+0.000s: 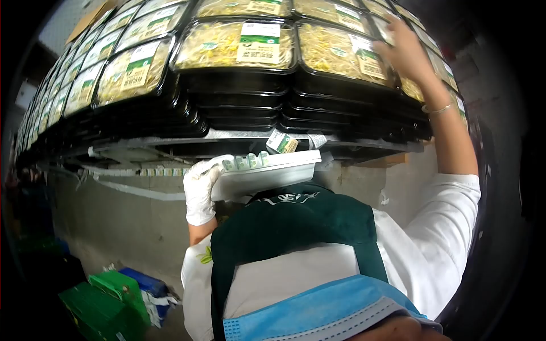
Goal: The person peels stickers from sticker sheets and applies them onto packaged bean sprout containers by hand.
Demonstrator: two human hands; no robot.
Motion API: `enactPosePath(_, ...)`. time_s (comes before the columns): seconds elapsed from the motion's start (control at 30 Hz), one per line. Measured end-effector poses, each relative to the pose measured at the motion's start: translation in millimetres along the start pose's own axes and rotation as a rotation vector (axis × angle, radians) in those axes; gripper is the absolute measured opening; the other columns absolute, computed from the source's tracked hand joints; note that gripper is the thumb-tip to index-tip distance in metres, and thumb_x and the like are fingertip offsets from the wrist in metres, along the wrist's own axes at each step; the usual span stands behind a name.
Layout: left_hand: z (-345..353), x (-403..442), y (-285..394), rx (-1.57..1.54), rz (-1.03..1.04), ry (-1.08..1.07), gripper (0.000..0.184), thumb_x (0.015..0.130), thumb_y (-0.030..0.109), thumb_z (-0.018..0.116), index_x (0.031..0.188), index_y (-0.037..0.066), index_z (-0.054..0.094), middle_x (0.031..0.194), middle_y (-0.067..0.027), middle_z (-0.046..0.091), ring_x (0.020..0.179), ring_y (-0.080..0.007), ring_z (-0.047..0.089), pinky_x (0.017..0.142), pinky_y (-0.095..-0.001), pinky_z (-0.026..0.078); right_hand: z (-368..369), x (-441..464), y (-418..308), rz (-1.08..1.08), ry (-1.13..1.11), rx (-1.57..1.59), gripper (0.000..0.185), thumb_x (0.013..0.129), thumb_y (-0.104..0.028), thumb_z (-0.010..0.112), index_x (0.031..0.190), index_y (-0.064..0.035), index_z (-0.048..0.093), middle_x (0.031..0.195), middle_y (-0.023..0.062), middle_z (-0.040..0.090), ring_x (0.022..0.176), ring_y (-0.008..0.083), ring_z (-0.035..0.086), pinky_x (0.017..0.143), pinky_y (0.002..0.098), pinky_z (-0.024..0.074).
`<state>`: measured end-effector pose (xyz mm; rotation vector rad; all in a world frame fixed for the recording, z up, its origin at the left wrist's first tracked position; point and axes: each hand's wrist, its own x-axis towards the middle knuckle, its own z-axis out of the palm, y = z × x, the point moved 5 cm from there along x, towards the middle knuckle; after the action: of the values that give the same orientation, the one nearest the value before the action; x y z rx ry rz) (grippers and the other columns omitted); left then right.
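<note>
My left hand (202, 187), in a white glove, grips the left end of a white tray (256, 181) held close to my apron. Small round green-and-white stickers (245, 162) line the tray's upper edge by my fingers. My right hand (402, 50), bare and slightly blurred, reaches over the packs at the upper right with thumb and fingers apart. Just left of it lies a clear-topped pack of bean sprouts (335, 52) with a green-and-cream label. Whether a fingertip touches a pack cannot be made out.
Black trays of sprouts (239, 105) stand in stacks along a metal-edged surface. More labelled packs (131, 71) spread to the left and back. A loose label (281, 142) hangs near the front edge. Green crates (108, 304) sit on the floor at lower left.
</note>
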<state>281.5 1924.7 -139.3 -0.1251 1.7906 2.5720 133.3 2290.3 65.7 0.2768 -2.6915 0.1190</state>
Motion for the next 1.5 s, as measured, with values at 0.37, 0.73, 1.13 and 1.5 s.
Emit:
enactPosePath(0.37,64.3,20.2,-2.1,-0.058,-0.033,-0.192,0.016,0.069,-0.008,0.056,0.085,-0.007,0.059,0.083,-0.0142,0.062,0.07,-0.0148,0.059,0.065,-0.0206,0.047,-7.0,-59.4,78.1,0.101,-0.025,0.673,0.043,0.076,0.005,0.048,0.117,-0.0013,0.036,0.117,0.0121,0.043,0.107,0.0222,0.047,0.083,0.0291,0.0443)
enactPosePath(0.73,249.4,35.4,8.1,0.25,0.168,-0.348,0.018,0.069,-0.001,0.057,0.086,-0.004,0.063,0.069,-0.0012,0.059,0.05,-0.0022,0.036,0.045,-0.0164,0.028,-37.6,-51.2,119.6,-0.263,0.063,0.271,0.031,0.079,-0.018,0.053,0.106,-0.0013,0.049,0.099,0.0124,0.055,0.094,0.0231,0.051,0.081,0.0314,0.0392)
enactPosePath(1.13,291.4,31.0,-7.3,0.187,0.188,-0.409,0.017,0.078,0.004,0.052,0.095,-0.002,0.053,0.09,-0.0083,0.058,0.08,-0.0127,0.054,0.073,-0.0243,0.043,-16.6,-132.2,24.2,-0.496,-0.036,0.326,0.025,0.065,-0.007,0.057,0.09,-0.0097,0.053,0.075,0.0039,0.048,0.072,0.0213,0.05,0.05,0.0294,0.0449)
enactPosePath(1.5,280.1,46.4,-27.5,-0.021,-0.077,-0.418,0.018,0.079,0.009,0.052,0.093,-0.004,0.055,0.088,-0.0102,0.06,0.082,-0.0169,0.056,0.076,-0.0263,0.044,-17.0,-144.0,11.7,-0.585,0.042,0.221,0.022,0.059,-0.002,0.053,0.079,-0.0086,0.057,0.07,0.0042,0.05,0.058,0.0172,0.049,0.047,0.0233,0.0421)
